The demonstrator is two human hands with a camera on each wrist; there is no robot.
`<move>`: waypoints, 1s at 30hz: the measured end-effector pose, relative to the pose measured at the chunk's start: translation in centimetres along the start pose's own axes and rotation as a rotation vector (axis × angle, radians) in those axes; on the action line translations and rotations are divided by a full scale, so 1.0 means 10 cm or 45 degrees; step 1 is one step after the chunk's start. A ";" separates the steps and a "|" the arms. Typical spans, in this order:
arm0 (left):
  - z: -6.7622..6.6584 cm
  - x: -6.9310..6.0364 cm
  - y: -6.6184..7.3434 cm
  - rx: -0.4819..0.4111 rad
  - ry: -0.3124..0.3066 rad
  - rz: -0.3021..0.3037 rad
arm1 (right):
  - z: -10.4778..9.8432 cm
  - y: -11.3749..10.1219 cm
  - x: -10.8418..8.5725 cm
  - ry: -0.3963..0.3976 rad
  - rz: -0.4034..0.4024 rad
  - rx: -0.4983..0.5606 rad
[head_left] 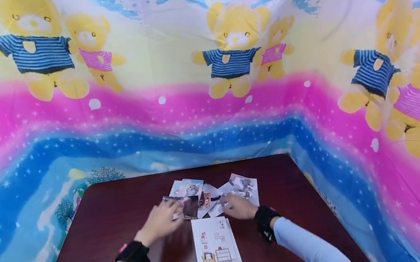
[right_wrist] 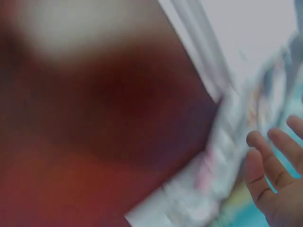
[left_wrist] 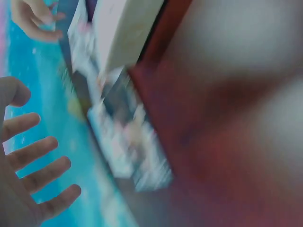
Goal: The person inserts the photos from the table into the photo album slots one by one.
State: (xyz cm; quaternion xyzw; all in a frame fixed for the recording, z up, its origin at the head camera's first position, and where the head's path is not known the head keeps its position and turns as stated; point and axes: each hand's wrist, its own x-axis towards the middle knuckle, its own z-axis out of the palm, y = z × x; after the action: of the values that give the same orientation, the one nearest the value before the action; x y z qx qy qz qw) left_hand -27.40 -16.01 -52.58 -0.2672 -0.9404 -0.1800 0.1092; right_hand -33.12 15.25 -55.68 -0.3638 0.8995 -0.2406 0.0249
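Several overlapping photo prints (head_left: pixel 188 188) lie toward the back of the dark table. My left hand (head_left: pixel 163 220) is at the left edge of the prints; in the left wrist view its fingers (left_wrist: pixel 45 156) are spread and hold nothing. At the right part of the pile is my right hand (head_left: pixel 239 206), its fingers relaxed and apart in the right wrist view (right_wrist: pixel 279 175). Whether either hand touches a print, I cannot tell. Between the forearms, just in front of the prints, lies a thick white album (head_left: pixel 214 242) with a drawn chair and drawers on its cover.
The dark red-brown table (head_left: pixel 117 220) runs back to a hanging cloth (head_left: pixel 176 122) printed with bears and snow scenes. This cloth rises behind the table and along both sides. Black bands with small devices sit on both wrists.
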 end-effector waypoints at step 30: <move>0.42 -0.56 0.49 -0.654 0.225 -0.332 | 0.16 -0.56 0.16 0.199 0.202 0.828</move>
State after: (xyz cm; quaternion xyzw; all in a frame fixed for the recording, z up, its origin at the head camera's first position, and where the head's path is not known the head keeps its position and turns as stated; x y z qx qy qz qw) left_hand -20.53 -13.06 -56.72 -0.1465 -0.8773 -0.4470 0.0954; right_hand -30.35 10.03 -54.34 -0.2463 0.8004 -0.5393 0.0891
